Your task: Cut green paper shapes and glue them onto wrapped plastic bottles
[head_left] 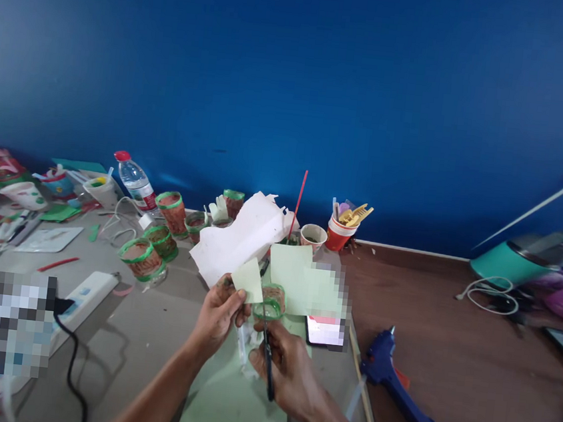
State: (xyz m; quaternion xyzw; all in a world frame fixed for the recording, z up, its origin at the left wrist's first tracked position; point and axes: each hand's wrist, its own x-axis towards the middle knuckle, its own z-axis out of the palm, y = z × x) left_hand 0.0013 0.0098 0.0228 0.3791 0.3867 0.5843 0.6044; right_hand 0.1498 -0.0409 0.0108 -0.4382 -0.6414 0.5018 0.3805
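Head view. The left hand (220, 315) pinches a paper piece (249, 280), pale green, thumb and fingers pressed together on its lower edge. The right hand (289, 373) is closed around the handles of the scissors (267, 350), whose blades point up at that piece. Both hands are in front of the red cup (338, 234), nearer the viewer and slightly to its left.

A green-rimmed cup (270, 302) sits just behind the two hands. Whether either hand holds it cannot be told, and its contents are unclear.

The red cup holds yellow and purple sticks, upright. Just left of it stands a white cup (314, 236) with something dark inside. Further left of the red cup are a crumpled white paper (238, 237) and several wrapped cups (140, 258) with green rims. Beyond these stands a bottle (136, 182) of water with a red cap. A blue glue gun (389, 377) lies in front of the red cup, to its right.
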